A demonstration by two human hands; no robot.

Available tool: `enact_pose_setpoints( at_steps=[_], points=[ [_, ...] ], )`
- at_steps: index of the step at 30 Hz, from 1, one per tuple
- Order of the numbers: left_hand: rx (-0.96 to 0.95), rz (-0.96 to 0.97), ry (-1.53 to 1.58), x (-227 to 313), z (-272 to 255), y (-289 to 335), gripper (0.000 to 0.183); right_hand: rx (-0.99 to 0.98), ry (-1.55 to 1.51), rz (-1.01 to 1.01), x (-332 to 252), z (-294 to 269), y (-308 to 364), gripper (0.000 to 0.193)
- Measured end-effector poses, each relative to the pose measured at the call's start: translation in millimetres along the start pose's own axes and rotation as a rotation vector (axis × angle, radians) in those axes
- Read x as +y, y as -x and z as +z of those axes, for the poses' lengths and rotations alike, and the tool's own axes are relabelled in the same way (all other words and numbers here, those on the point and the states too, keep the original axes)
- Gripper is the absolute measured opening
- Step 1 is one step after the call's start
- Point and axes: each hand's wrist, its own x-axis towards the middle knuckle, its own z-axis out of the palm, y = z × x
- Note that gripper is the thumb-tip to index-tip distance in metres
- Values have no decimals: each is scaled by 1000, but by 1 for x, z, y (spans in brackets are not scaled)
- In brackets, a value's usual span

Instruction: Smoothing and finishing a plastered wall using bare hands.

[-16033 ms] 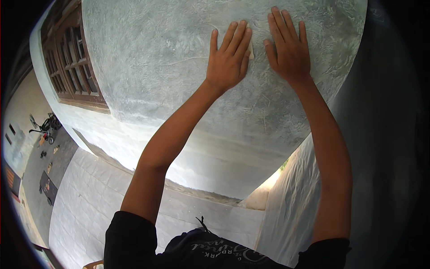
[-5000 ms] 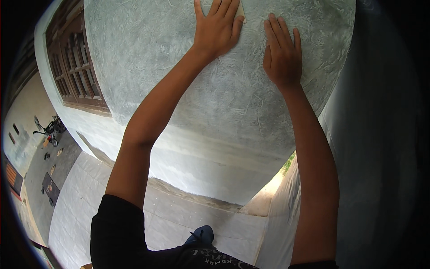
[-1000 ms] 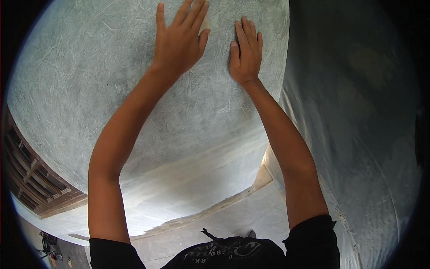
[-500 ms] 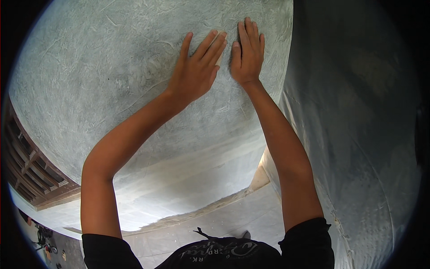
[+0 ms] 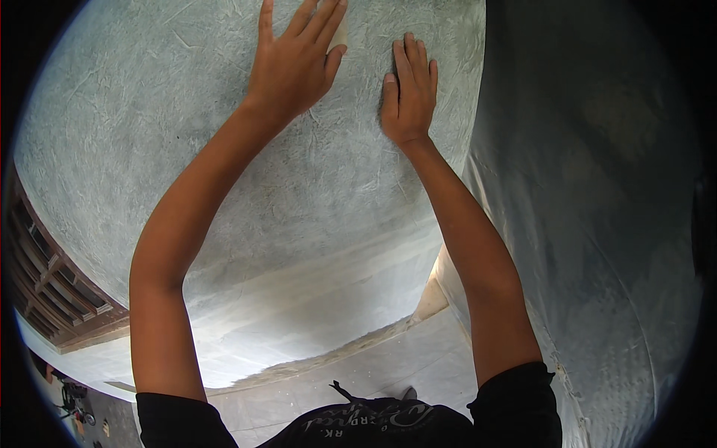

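Note:
A grey, mottled wall (image 5: 187, 75) with a creased plaster texture fills the middle and left. My left hand (image 5: 291, 71) lies against its upper part, with outstretched fingers and the fingertips at the picture's top edge. Under this hand is a pale cream flat piece (image 5: 341, 34), of which only a strip shows beside the forefinger and thumb; it looks like a sheet, but its kind is unclear. My right hand (image 5: 411, 97) rests flat on the wall near its right edge, fingers stretched out, nothing visible in it.
A dark grey sheet-like surface (image 5: 582, 187) hangs along the right side. At the lower left is a brown slatted wooden frame (image 5: 67, 291) in the wall. Pale floor (image 5: 351, 366) shows below, and a bicycle (image 5: 78, 407) stands at the far lower left.
My left hand has slid up and to the left over the wall, and the pale piece has moved with it. My right hand has stayed nearly in place.

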Motion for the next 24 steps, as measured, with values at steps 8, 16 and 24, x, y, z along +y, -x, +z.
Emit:
enact_pose_setpoints(
  at_steps=[8, 16, 24],
  points=[
    [42, 30, 59, -2, 0, 7, 60, -2, -2, 0, -1, -1, 0, 55],
    [-115, 254, 162, 26, 2, 42, 61, 2, 1, 1, 1, -2, 0, 56],
    [-143, 305, 272, 34, 2, 53, 59, -7, 8, 8, 2, -2, 0, 55]
  ],
)
